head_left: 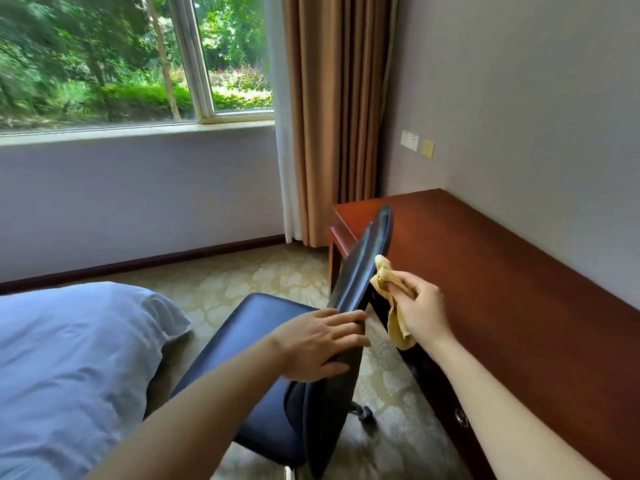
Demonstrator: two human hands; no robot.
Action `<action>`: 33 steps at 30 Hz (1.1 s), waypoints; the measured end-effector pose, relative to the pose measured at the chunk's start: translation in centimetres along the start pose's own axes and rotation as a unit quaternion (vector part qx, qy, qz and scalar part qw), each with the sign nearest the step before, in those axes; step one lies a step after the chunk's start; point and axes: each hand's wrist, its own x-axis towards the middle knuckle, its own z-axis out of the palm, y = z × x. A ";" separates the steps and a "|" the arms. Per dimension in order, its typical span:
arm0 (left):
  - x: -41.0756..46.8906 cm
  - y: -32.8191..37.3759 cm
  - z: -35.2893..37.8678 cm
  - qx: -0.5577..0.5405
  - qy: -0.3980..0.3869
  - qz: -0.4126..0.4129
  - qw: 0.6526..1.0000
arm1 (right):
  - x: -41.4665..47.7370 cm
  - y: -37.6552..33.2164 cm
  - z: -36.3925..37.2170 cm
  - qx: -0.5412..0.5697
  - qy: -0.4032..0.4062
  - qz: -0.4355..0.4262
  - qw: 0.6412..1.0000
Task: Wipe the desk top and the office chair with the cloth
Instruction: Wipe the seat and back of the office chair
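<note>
A black office chair stands between the bed and the desk, its backrest seen edge-on. My left hand grips the near edge of the backrest, fingers wrapped over it. My right hand pinches a crumpled yellow cloth and holds it against the desk-facing side of the backrest, about midway up. Part of the cloth hangs down below my hand. The reddish-brown wooden desk top runs along the right wall, bare and glossy.
A bed with white bedding fills the lower left. Patterned carpet lies beyond the chair. A window and brown curtain are at the back. A desk drawer knob and a chair caster show near the desk's front.
</note>
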 end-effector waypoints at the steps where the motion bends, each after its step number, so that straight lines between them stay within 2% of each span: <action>1: -1.0 -0.2 -0.1 0.007 -0.007 0.009 1.000 | -0.3 -0.3 0.3 -0.037 0.008 -0.022 0.999; 6: -7.3 -1.2 0.0 0.031 -0.013 0.048 0.998 | -3.5 -3.0 3.2 -0.166 0.016 -0.132 0.977; 10: -12.5 -2.4 0.8 0.042 -0.022 0.073 0.996 | -6.0 -5.3 6.5 -0.209 -0.014 -0.144 0.967; 15: -19.3 -5.1 0.3 0.049 -0.045 0.115 0.991 | -9.1 -8.5 11.4 -0.214 0.010 -0.121 0.969; 18: -23.1 -6.4 -0.5 0.023 -0.055 0.113 0.992 | -10.7 -10.2 13.1 -0.247 -0.028 -0.142 0.958; 21: -25.4 -6.8 -1.3 0.009 0.012 0.093 0.996 | -11.3 -11.6 12.7 -0.296 -0.045 -0.183 0.937; 25: -25.5 -7.7 -2.5 -0.071 0.079 0.010 0.994 | -10.9 -13.0 13.2 -0.335 -0.022 -0.184 0.924; 29: -23.9 -9.9 -2.8 -0.101 0.011 -0.077 0.992 | -10.3 -13.5 14.5 -0.331 -0.029 -0.165 0.929; 33: -23.2 -12.1 -2.6 -0.161 -0.117 -0.072 0.977 | -9.5 -13.2 15.0 -0.316 -0.062 -0.101 0.941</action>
